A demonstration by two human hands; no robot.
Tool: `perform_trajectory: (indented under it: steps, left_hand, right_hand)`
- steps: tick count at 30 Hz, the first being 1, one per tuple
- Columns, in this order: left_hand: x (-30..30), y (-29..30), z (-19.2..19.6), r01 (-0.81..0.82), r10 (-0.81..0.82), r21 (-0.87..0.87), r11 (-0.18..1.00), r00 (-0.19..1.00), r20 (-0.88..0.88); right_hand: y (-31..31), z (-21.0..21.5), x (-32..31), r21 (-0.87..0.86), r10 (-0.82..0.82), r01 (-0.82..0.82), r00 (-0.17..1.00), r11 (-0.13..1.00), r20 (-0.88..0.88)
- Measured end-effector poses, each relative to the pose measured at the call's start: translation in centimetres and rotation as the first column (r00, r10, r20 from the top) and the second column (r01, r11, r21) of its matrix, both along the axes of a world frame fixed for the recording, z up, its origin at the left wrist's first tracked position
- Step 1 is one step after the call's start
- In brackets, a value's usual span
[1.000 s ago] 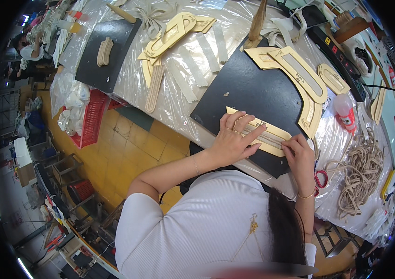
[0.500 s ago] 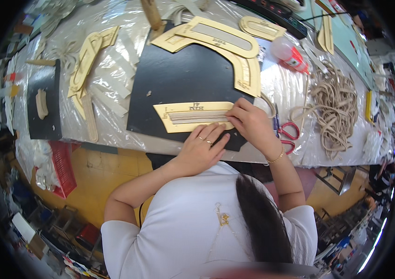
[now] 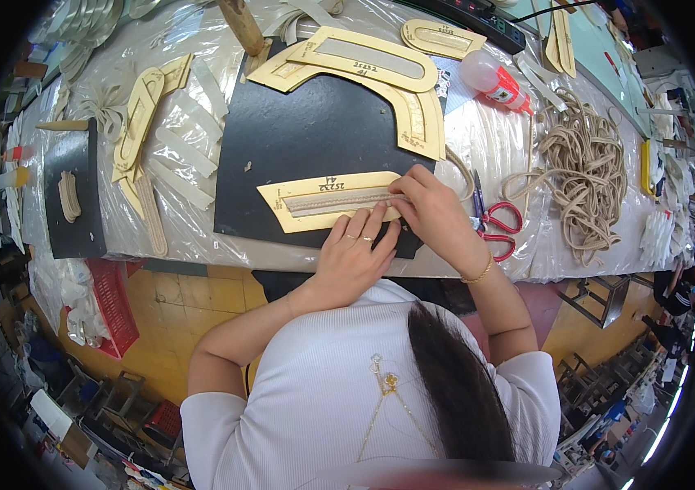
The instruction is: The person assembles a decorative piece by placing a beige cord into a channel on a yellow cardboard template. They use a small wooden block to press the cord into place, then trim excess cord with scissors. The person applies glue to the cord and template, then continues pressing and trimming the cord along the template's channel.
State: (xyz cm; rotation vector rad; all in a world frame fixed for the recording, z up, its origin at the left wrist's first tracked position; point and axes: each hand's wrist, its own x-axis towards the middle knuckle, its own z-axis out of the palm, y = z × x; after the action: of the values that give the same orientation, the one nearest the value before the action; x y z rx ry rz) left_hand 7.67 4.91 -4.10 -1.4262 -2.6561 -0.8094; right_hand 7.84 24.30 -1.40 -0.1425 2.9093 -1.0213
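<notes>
I have one slotted template (image 3: 298, 181) in work, a flat pale-yellow card with a slanted left end, lying on the near part of one smooth black board (image 3: 265, 135). Ribbed tan cord (image 3: 327, 201) runs along its slot; the rows are too fine to count. My one left hand (image 3: 353, 255) is at the template's 5 o'clock, fingers slightly spread, tips on its lower edge. My one right hand (image 3: 437, 214) is at 3 o'clock, fingers pinched narrow at the cord's right end; I cannot tell if they grip it.

Toward 12 and 1 o'clock, two more cards overlap on the board: one oblong template (image 3: 323, 47) on one angled template (image 3: 406, 104). One round wooden post (image 3: 241, 24) stands at 11. One clear bottle with a red label (image 3: 496, 82) lies at 2; at 3 come one pair of red-handled scissors (image 3: 501, 230) and one loose heap of soft cord (image 3: 580, 175). Four flat grey strips (image 3: 188, 151) lie around 10.

A second ago my left hand lay across the template; now it rests below the slot, leaving most of the cord uncovered.
</notes>
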Motion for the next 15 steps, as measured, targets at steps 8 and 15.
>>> perform_trajectory:
  steps: [8,15]
  left_hand:
    - [-0.1,0.3,-0.1,0.007,-0.006,0.039,0.999,1.0,-0.03]
    - [-0.1,0.1,-0.4,0.016,-0.014,0.052,0.999,0.999,-0.039]
  right_hand:
    - [-0.8,2.4,-2.4,-0.102,0.082,-0.072,0.992,0.992,0.099]
    - [-3.7,8.1,-7.4,-0.232,0.206,-0.234,0.968,0.944,-0.14]
